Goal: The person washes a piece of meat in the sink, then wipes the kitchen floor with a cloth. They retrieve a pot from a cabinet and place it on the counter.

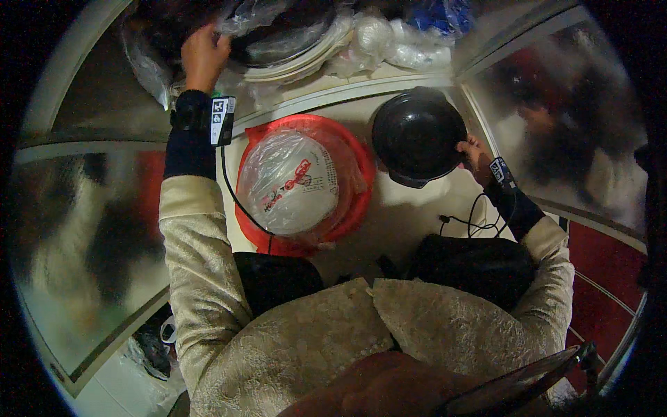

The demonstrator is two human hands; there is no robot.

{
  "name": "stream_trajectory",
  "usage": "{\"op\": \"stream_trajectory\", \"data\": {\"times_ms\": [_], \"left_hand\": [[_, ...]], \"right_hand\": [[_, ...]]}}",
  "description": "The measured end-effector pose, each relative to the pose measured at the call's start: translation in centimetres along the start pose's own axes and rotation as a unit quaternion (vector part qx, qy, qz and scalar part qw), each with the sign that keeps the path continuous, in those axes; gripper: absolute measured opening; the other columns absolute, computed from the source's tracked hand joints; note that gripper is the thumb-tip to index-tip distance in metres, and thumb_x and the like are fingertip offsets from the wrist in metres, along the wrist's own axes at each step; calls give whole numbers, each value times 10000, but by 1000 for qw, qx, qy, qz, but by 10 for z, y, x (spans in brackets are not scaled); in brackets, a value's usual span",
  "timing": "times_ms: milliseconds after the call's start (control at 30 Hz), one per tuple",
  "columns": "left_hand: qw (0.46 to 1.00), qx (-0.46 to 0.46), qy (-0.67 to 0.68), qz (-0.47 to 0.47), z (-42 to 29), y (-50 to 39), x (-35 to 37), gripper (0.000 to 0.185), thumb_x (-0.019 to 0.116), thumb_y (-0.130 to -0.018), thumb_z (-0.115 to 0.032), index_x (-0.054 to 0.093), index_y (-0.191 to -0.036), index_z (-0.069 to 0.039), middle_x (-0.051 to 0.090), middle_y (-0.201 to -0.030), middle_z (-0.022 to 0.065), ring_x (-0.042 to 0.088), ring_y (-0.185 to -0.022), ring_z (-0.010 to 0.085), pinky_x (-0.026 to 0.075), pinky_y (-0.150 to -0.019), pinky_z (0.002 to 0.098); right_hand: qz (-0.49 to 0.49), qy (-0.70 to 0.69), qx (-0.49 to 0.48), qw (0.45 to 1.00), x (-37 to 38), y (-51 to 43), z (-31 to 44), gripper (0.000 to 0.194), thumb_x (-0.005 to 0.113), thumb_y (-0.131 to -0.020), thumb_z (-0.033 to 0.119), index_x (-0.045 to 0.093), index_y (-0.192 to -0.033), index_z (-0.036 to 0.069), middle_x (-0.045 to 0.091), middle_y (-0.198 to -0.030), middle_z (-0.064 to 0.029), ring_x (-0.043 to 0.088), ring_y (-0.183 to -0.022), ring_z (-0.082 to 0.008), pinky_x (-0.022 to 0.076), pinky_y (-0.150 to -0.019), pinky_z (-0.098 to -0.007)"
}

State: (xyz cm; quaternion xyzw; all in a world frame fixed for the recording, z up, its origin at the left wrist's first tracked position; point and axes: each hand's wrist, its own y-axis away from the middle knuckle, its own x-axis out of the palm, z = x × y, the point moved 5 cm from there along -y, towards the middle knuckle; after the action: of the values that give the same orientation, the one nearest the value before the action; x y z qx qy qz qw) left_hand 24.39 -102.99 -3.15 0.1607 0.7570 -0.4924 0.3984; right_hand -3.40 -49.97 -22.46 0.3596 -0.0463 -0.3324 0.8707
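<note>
My right hand (475, 155) grips the right rim of a black round bowl or pan (417, 133) with two side lugs. My left hand (205, 54) reaches up into the cabinet, fingers curled beside clear plastic wrapping (247, 18). Its fingertips are partly hidden in shadow, so I cannot tell whether it holds the plastic. Close to it lies a dark, plastic-wrapped round pan or plate (284, 41) on a stack of pale plates (307, 68). Between my arms sits a red plastic basin (359, 208), holding a white round item in a clear printed bag (292, 182).
Plastic-wrapped white rolls or cups (375, 39) and a blue bag (443, 15) fill the cabinet's back right. Framed glass doors stand on the left (83, 224) and right (552, 114). A black cable (471, 224) trails near my right wrist. Bags (151, 349) lie at lower left.
</note>
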Motion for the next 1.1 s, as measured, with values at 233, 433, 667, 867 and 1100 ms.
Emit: {"op": "stream_trajectory", "data": {"times_ms": [233, 433, 667, 867, 1100], "left_hand": [[999, -26, -13, 16, 7, 1, 5, 255, 658, -775, -289, 667, -885, -59, 663, -830, 189, 620, -776, 404, 493, -672, 483], [999, 13, -30, -4, -7, 3, 1, 257, 670, -769, -272, 664, -908, -57, 661, -821, 182, 620, -780, 403, 493, -675, 479], [998, 2, -54, 24, -16, -1, -1, 255, 678, -772, -282, 641, -850, -43, 643, -771, 184, 614, -743, 393, 484, -657, 492], [995, 15, -92, 33, -43, -5, 2, 266, 712, -775, -280, 675, -915, -56, 664, -831, 178, 640, -774, 374, 501, -667, 459], [996, 67, -64, -15, -55, 1, -1, 353, 726, -736, -157, 673, -1083, -188, 668, -846, 121, 636, -779, 354, 519, -665, 466]], "right_hand": [[16, -54, -102, 993, -10, 2, -19, 328, 698, -801, 211, 582, -1091, 112, 630, -1026, -19, 583, -824, -127, 500, -654, -257], [-8, -126, 77, 989, -10, 3, -29, 288, 656, -849, 203, 575, -1119, 142, 634, -981, -12, 604, -804, -127, 525, -639, -260], [-1, -83, 75, 994, -17, -24, -59, 266, 592, -907, 245, 564, -1160, 170, 657, -1011, -21, 614, -823, -145, 527, -618, -293], [95, -133, -7, 987, -21, -52, -90, 303, 445, -975, 344, 568, -1117, 106, 641, -938, -56, 594, -708, -202, 541, -607, -357], [124, -201, 25, 971, -45, -65, -116, 158, 581, -935, 163, 571, -1072, 86, 646, -945, -69, 627, -715, -206, 541, -578, -368]]}}
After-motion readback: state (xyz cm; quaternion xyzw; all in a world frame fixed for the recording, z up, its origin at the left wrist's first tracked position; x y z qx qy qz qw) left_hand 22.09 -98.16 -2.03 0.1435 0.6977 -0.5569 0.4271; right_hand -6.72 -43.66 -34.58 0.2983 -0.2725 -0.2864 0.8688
